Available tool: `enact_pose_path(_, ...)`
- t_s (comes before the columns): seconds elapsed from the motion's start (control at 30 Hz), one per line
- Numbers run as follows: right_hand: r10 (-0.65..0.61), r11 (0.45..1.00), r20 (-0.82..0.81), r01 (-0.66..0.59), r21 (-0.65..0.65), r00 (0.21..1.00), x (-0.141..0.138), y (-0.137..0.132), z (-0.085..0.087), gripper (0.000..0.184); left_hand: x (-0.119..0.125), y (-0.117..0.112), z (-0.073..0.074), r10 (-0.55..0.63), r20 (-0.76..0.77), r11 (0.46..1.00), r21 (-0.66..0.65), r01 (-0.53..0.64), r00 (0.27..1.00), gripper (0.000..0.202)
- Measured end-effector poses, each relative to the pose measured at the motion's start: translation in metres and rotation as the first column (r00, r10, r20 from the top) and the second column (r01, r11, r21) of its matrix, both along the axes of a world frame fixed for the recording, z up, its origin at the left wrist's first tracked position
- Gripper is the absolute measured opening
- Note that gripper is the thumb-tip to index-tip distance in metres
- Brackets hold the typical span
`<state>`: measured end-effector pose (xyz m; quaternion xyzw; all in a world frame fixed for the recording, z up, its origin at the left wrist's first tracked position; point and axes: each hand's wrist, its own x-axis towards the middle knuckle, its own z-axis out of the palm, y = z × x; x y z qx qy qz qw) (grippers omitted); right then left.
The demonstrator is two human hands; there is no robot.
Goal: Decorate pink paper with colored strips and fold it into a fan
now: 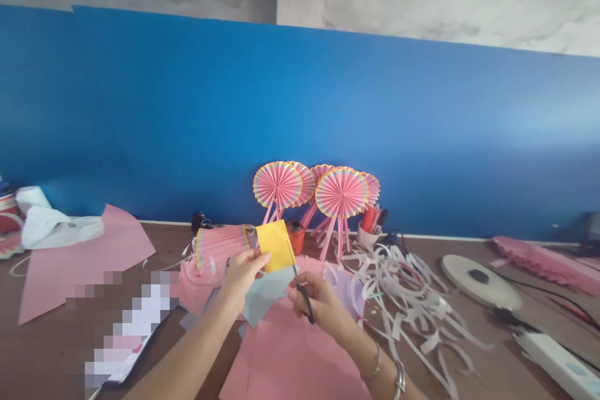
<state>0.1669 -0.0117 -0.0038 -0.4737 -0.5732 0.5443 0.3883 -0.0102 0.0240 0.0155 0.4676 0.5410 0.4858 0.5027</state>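
My left hand (248, 269) pinches a yellow square of paper (276, 244) by its lower left edge and holds it up over the table. In my right hand (319, 297) is a pair of scissors (304, 300) with dark handles, its blades pointing up along the paper's right edge. Whether the blades touch the paper I cannot tell. Beneath both hands lie a pale green-blue sheet (267, 294) and large pink sheets (290, 350). A lilac sheet (349, 290) shows to the right of my right hand.
Several pleated pink paper fans (277, 184) stand against the blue panel (197, 119). White curled strips (417, 300) are heaped at right, beside a round cream object (480, 281) and a power strip (560, 362). More pink paper (89, 269) lies left.
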Motion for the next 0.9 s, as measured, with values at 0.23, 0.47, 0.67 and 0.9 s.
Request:
enact_pose_path(0.23, -0.008, 1.0, 0.006, 0.008, 0.001, 1.0, -0.0007, -0.0007, 0.0035, 0.042, 0.0007, -0.0018, 0.004, -0.005, 0.01, 1.0, 0.001, 0.005, 1.0, 0.035)
enact_pose_path(0.47, -0.009, 1.0, -0.018, 0.009, 0.005, 1.0, -0.0005, -0.0008, 0.0049, 0.044, 0.0002, -0.0002, 0.0019, -0.012, 0.018, 1.0, -0.006, 0.012, 1.0, 0.036)
enact_pose_path(0.67, -0.015, 1.0, -0.024, 0.015, 0.006, 1.0, -0.0004, -0.0001, 0.0027, 0.039, 0.0001, -0.0002, 0.0013, -0.009, 0.048, 1.0, -0.016, 0.009, 0.999, 0.035)
enact_pose_path(0.9, -0.042, 0.999, 0.002, 0.042, -0.007, 0.999, -0.0025, -0.0011, 0.0059, 0.033, -0.0003, -0.0016, 0.0039, -0.017, 0.072, 0.999, -0.039, 0.019, 0.997, 0.035)
